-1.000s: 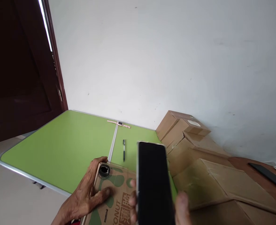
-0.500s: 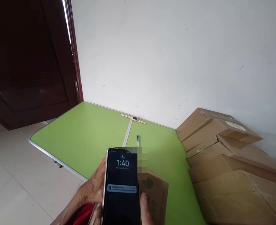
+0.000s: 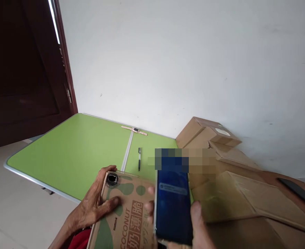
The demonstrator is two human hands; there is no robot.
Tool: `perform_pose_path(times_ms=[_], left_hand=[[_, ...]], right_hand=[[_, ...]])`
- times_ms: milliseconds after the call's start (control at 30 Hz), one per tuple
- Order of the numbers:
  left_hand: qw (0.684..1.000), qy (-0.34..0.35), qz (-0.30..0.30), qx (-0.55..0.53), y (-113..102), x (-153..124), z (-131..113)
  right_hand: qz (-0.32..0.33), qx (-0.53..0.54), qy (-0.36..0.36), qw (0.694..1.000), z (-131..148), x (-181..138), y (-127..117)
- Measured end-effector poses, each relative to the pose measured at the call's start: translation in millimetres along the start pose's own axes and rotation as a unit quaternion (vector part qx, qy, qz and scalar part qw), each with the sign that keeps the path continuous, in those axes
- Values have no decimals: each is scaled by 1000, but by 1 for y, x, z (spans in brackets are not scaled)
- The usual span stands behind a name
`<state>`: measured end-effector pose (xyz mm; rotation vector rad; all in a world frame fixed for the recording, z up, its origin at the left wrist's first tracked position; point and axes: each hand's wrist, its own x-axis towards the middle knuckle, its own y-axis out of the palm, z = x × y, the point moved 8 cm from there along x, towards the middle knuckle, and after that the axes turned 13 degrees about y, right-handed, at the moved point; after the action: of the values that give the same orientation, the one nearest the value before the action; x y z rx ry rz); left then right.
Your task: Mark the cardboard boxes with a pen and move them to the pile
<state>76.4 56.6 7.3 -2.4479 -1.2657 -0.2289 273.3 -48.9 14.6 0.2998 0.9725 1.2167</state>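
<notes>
My left hand [image 3: 95, 204] grips the far left corner of a printed cardboard box [image 3: 128, 214] with green shapes and the word COCONUT, thumb pressed on its top. The box rests at the near edge of a green folding table [image 3: 72, 155]. My right hand [image 3: 194, 228] holds a smartphone [image 3: 172, 204] upright over the box's right side, its screen lit blue and facing me. The thumb lies along the phone's right edge, fingertips showing at its left edge.
A black pen [image 3: 139, 159] and a pale wristwatch [image 3: 135, 130] lie on the table by its centre seam. Plain brown cartons [image 3: 214, 152] are stacked at the right against the white wall. A dark door [image 3: 25, 69] stands at the left; a dark flat object [image 3: 297, 190] lies far right.
The view swung back to the right. The phone moved from in front of my left hand to the right of the box, and its screen went from a dark lock screen to blue.
</notes>
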Motion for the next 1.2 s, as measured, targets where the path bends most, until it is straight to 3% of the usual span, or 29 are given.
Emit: perform_pose_path(times_ms=[100, 167, 233, 333, 467, 600, 767, 933, 1133, 1200], left_hand=[[999, -28, -14, -16, -3, -4, 5], [999, -41, -24, -26, -2, -5, 6], [997, -50, -39, -36, -1, -4, 4], [996, -57, -62, -33, -1, -3, 1], [995, -65, -75, -29, -1, -3, 0], [995, -66, -70, -29, -2, -4, 7], [997, -61, -48, -30, -2, -7, 23], [995, -47, -80, -43, -7, -6, 29], [993, -25, -98, -67, -7, 4, 47], [993, -20, -93, -65, -7, 6, 53]], right_hand=[[-128, 14, -110, 986, 51, 14, -50], [-203, -11, -151, 967, 71, 35, -86], [-256, -65, -163, 951, 78, 64, -115], [-264, -125, -121, 949, 69, 107, -138], [-277, -191, -90, 937, 55, 138, -147], [-307, -274, -91, 907, 54, 147, -152], [-373, -419, -95, 822, 64, 140, -160], [-390, -537, -95, 742, 70, 136, -156], [-393, -601, -79, 691, 78, 129, -152], [-378, -602, -90, 697, 73, 114, -149]])
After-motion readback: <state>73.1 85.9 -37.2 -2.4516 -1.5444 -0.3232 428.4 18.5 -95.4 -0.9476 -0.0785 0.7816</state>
